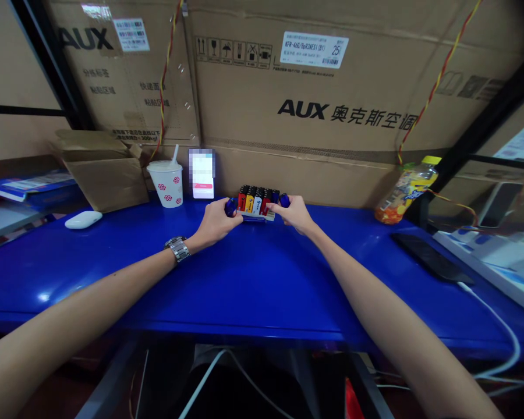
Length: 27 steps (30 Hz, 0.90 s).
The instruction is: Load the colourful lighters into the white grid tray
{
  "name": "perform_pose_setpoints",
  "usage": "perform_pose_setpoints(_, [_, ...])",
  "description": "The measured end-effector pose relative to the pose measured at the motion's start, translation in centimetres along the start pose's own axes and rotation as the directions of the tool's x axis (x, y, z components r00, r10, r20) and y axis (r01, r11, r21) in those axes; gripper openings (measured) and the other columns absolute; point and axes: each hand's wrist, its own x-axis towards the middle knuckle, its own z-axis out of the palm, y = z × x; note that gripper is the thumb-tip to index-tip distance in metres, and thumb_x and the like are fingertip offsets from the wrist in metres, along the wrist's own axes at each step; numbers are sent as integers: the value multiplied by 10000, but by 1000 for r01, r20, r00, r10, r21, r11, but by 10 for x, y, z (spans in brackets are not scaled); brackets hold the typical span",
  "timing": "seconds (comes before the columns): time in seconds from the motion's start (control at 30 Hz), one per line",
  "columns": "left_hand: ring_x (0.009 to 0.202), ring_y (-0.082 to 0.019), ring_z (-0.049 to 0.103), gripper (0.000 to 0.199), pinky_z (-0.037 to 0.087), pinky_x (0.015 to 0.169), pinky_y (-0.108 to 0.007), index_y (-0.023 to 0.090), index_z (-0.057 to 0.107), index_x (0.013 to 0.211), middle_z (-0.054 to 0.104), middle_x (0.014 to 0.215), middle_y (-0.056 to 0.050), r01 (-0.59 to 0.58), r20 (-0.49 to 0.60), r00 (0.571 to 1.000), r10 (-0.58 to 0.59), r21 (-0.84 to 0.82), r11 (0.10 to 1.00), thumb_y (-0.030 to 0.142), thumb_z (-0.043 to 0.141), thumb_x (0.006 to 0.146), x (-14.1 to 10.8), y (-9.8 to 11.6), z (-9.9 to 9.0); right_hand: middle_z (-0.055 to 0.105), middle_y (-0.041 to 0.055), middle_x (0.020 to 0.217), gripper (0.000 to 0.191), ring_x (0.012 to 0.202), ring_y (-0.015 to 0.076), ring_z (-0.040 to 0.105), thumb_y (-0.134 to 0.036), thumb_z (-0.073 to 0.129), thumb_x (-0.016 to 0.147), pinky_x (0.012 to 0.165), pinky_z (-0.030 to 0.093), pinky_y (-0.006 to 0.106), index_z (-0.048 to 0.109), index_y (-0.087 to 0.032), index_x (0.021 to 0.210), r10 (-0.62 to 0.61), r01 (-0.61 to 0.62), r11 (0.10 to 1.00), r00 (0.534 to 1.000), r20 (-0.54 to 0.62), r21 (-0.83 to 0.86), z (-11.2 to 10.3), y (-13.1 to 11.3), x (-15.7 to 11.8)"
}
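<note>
1. The left hand (216, 224), with a steel wristwatch (177, 249), and the right hand (290, 214) met at a row of upright disposable lighters (255, 201), centred within reach of both.
2. The left fingers (229, 218) curled, pinching one dark blue piece (231, 206); the right fingers (276, 210) pinched another (284, 201) at the row's far end.
3. The row stood on a white base (257, 217) near the back of the blue table (262, 279).
4. A floral paper cup (168, 185) and white wireless mouse (83, 219) lay left; a black phone (430, 257) lay right.
5. Stacked AUX cartons (288, 75) walled the room behind.
</note>
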Motion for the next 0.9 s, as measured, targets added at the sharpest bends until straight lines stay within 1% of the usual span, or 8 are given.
perform_pose_setpoints(0.13, [535,-101,399,161,296,513,-259,196,434,585,489,547,31,20,-15,1000,-20,8,1000,221,582,645,1,-2,0,401,-45,446,505,368,83,347,-695,520,766,335,280,222,500,-203,651,129,-141,959,990,64,245,-3,1,4])
perform_pose_setpoints(0.2, [541,-102,404,152,302,521,-261,195,436,590,492,554,30,22,-3,1000,-22,8,1000,221,574,649,1,-3,0,458,-21,497,556,410,100,408,-726,420,802,377,335,235,551,-190,725,135,-152,926,988,74,346,-5,3,7])
perform_pose_setpoints(0.3, [547,-102,401,162,300,523,-261,195,426,595,485,566,31,25,24,999,-25,10,1000,229,573,656,1,-3,0,495,-13,585,523,489,103,451,-692,490,781,446,376,235,588,-178,791,109,-118,907,993,45,405,-6,7,10])
perform_pose_setpoints(0.4, [547,-101,386,185,288,519,-263,197,408,591,464,569,34,27,43,999,-28,25,999,233,574,664,1,-1,-1,504,-16,652,428,559,97,454,-598,637,699,496,373,225,597,-177,768,78,-57,937,996,-48,345,-7,12,12])
perform_pose_setpoints(0.53, [549,-102,378,190,286,520,-267,199,404,591,454,570,35,29,47,998,-30,30,999,231,573,671,0,1,-2,436,-60,603,319,552,84,401,-391,777,553,515,334,218,576,-184,689,-37,58,992,983,-182,112,-8,19,12])
perform_pose_setpoints(0.67, [544,-103,385,188,286,520,-269,201,405,589,465,567,34,15,41,999,-16,25,1000,228,573,671,1,0,-2,434,-85,514,308,480,80,376,-416,723,615,478,321,220,548,-192,733,-64,79,993,983,-172,82,-8,24,13])
perform_pose_setpoints(0.77, [539,-104,386,186,286,522,-272,201,410,587,467,564,33,14,50,999,-16,36,999,227,575,670,1,-1,-1,536,-68,557,322,470,88,460,-440,677,667,476,381,223,503,-206,803,-53,75,991,979,-195,108,-6,25,14])
perform_pose_setpoints(0.9, [540,-106,390,191,291,527,-273,202,406,589,468,568,32,25,61,998,-28,49,998,231,575,675,1,0,-1,618,-38,641,322,513,112,572,-419,662,686,507,459,244,474,-213,848,-22,42,990,989,-148,134,-4,27,13])
